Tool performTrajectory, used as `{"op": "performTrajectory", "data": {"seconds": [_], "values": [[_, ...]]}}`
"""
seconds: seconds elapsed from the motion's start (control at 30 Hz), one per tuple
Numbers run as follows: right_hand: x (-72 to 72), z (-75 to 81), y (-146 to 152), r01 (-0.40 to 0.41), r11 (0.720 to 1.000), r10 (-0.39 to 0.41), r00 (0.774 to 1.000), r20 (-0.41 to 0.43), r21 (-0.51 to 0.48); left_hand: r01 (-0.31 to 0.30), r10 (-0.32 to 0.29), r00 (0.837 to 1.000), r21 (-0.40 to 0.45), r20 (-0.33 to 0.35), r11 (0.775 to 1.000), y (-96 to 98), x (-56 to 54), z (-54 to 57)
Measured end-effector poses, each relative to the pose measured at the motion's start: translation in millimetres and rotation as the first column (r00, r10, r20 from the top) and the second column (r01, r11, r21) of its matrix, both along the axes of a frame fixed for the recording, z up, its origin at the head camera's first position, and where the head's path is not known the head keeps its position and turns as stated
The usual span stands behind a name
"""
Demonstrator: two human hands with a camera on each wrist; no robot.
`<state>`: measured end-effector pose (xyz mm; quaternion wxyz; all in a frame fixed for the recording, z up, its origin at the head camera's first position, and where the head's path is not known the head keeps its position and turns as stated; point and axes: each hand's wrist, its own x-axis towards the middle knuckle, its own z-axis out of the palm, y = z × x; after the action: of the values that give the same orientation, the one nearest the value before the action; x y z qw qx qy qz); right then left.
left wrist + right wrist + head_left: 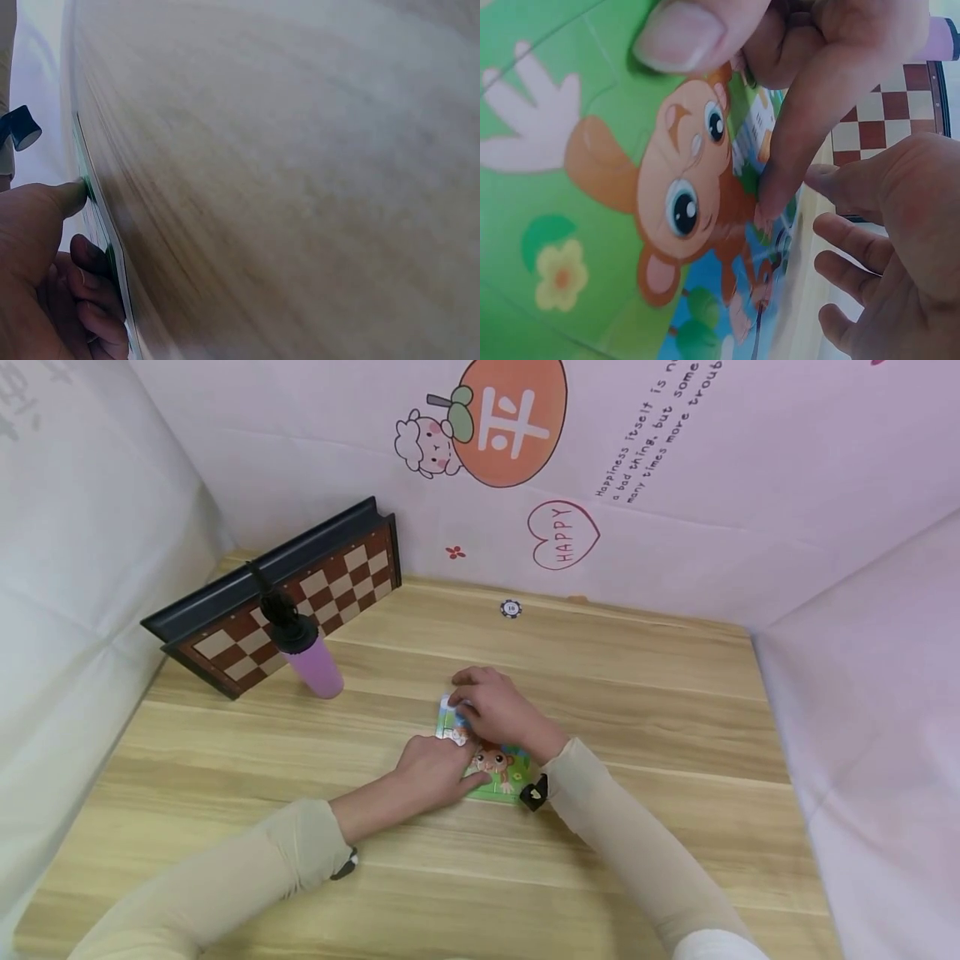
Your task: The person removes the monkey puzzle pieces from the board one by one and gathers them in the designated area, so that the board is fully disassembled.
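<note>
A jigsaw puzzle [513,772] with a cartoon monkey on green lies flat on the wooden table; thin seams cross its picture [607,232] in the right wrist view. My left hand [438,768] rests over its left part. The thumb and a stretched forefinger press on the surface, while the other fingers bend against it in the left wrist view. At the puzzle's far left corner is my right hand [495,706], fingers loosely bent, thumb [825,180] and fingertips near the edge with a gap between them. It covers part of the picture.
A folded chessboard case [330,602] stands on edge at the back left. In front of it is a purple pump bottle [318,668] with a black top. A poker chip [511,608] lies near the back edge. Printed white cloth walls [675,552] surround the table.
</note>
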<state>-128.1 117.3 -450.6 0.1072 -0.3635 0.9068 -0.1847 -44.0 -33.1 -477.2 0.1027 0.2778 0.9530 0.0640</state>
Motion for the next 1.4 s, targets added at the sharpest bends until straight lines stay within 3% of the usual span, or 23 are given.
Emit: {"op": "performTrajectory", "data": {"seconds": [0.33, 0.7, 0.77, 0.9, 1.07, 1.13, 1.33, 1.4], "values": [[1.9, -2.7, 12, 0.008, 0.999, -0.007, 1.0, -0.005, 0.035, 0.016, -0.016, 1.0, -0.009, -0.004, 1.0, 0.4, 1.3, 1.8], [-6.3, 6.5, 10, 0.038, 0.995, -0.038, 0.999, 0.005, -0.088, 0.034, -0.034, 0.999, 0.002, -0.022, 0.999, 0.0, 1.4, 1.1], [-9.6, 11.1, 13, 0.038, 0.989, -0.033, 0.999, 0.04, -0.141, 0.039, -0.039, 0.999, -0.001, -0.021, 0.999, -0.5, 1.3, 0.3], [-23.9, 32.8, 39, 0.04, 0.98, -0.021, 0.995, 0.094, -0.196, 0.03, -0.029, 1.0, -0.012, 0.005, 0.999, -1.3, 0.9, 1.0], [-47.7, 59.4, 107, 0.062, 0.998, -0.058, 0.987, 0.153, -0.027, 0.009, -0.008, 1.0, -0.021, 0.026, 1.0, -1.9, 1.7, 1.0], [-51.6, 58.3, 131, 0.099, 0.995, -0.1, 0.972, 0.215, 0.019, 0.01, -0.01, 1.0, -0.026, 0.021, 1.0, -2.7, 2.4, 0.1], [-46.2, 36.2, 173, 0.229, 0.967, -0.256, 0.87, 0.421, 0.114, 0.021, -0.021, 1.0, -0.019, 0.018, 1.0, -1.2, 2.3, -0.2], [-42.6, 30.8, 177, 0.248, 0.962, -0.274, 0.87, 0.41, 0.117, 0.029, -0.028, 1.0, -0.014, 0.014, 0.999, 0.7, 1.8, 0.7]]}}
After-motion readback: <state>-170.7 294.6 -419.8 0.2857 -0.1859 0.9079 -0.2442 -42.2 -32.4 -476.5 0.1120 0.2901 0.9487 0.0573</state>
